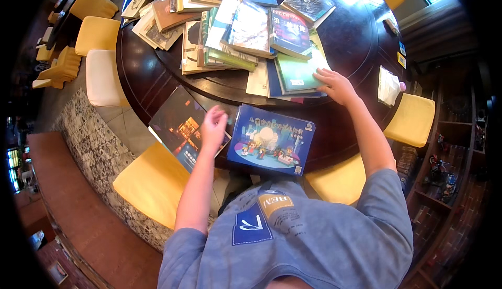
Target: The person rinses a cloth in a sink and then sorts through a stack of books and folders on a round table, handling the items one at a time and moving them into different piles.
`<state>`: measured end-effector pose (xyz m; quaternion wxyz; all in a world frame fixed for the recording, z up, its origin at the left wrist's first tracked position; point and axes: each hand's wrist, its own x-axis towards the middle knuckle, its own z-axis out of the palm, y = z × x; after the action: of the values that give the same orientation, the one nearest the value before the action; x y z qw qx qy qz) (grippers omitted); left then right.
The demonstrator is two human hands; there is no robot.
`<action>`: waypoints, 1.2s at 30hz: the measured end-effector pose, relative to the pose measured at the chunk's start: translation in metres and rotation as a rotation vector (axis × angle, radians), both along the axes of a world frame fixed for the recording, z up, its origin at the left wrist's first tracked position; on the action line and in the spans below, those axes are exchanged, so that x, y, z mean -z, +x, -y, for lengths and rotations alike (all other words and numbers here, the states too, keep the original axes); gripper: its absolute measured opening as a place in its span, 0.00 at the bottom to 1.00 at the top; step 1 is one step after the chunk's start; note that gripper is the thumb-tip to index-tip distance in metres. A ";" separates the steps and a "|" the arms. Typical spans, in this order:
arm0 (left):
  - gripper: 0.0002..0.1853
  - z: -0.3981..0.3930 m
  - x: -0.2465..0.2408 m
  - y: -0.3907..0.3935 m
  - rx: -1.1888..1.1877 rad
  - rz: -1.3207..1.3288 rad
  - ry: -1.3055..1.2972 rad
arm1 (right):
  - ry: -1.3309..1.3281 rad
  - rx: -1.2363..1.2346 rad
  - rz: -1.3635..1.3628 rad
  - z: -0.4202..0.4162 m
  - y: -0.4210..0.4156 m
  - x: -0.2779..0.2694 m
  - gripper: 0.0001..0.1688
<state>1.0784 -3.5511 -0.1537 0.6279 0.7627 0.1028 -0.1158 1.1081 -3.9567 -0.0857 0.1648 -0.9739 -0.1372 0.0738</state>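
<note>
My right hand (335, 86) rests its spread fingers on the right edge of a green book (300, 71). That book lies on a larger dark blue one at the near side of a book pile. My left hand (213, 127), slightly blurred and loosely curled, is over the right part of a dark-covered booklet (176, 120) with a lit building on it. I see nothing in that hand. Between my arms, at the table's near edge, lies a blue illustrated children's booklet (270, 140), which looks like a stack of several.
The round dark wooden table (137, 73) carries a raised turntable (349, 50) with many overlapping books (251, 28). A tissue pack (387, 87) lies at the right rim. Yellow-covered chairs (153, 183) stand around. Shelves (435, 171) are at the right, a brown bench-like surface (78, 210) at the left.
</note>
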 end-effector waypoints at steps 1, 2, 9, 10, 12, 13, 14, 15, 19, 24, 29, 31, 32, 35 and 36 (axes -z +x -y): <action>0.25 0.017 -0.002 0.005 0.067 -0.070 -0.119 | 0.002 -0.004 0.016 0.001 -0.002 0.002 0.28; 0.27 0.034 -0.003 0.009 0.124 -0.127 -0.177 | 0.005 -0.008 0.032 0.002 -0.004 0.004 0.28; 0.33 0.121 -0.008 0.046 0.214 -0.384 -0.343 | -0.203 -0.087 0.345 -0.012 -0.025 0.033 0.27; 0.33 0.125 -0.005 0.050 0.200 -0.382 -0.310 | -0.192 -0.099 0.392 -0.016 -0.028 0.029 0.26; 0.33 0.132 0.001 0.054 0.170 -0.378 -0.247 | -0.173 -0.108 0.420 -0.010 -0.034 0.033 0.26; 0.32 0.135 0.002 0.056 0.166 -0.376 -0.232 | -0.175 -0.102 0.426 -0.006 -0.037 0.033 0.26; 0.31 0.137 0.004 0.058 0.159 -0.373 -0.217 | -0.171 -0.093 0.418 -0.001 -0.038 0.032 0.26; 0.31 0.138 0.005 0.059 0.148 -0.373 -0.204 | -0.165 -0.091 0.408 0.006 -0.041 0.031 0.26; 0.17 0.150 0.010 0.060 0.127 -0.403 -0.213 | -0.128 -0.019 0.370 0.032 -0.054 0.033 0.28; 0.15 0.166 0.004 0.056 0.008 -0.477 -0.482 | -0.083 0.065 0.300 0.058 -0.070 0.041 0.29; 0.15 0.167 -0.006 0.051 -0.002 -0.448 -0.527 | -0.043 0.088 0.282 0.072 -0.070 0.048 0.29; 0.15 0.165 -0.015 0.049 -0.010 -0.413 -0.573 | -0.016 0.098 0.267 0.072 -0.069 0.047 0.29; 0.15 0.163 -0.020 0.050 -0.014 -0.405 -0.571 | -0.011 0.100 0.263 0.071 -0.069 0.047 0.29; 0.16 0.159 -0.040 0.046 -0.023 -0.408 -0.520 | 0.010 0.113 0.247 0.068 -0.067 0.046 0.29; 0.16 0.155 -0.045 0.043 -0.022 -0.416 -0.506 | 0.022 0.122 0.250 0.066 -0.067 0.047 0.29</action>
<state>1.1213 -3.7062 -0.1089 0.7643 0.5413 0.2050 -0.2844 1.0416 -4.0225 -0.1322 0.1614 -0.9802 -0.0980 -0.0597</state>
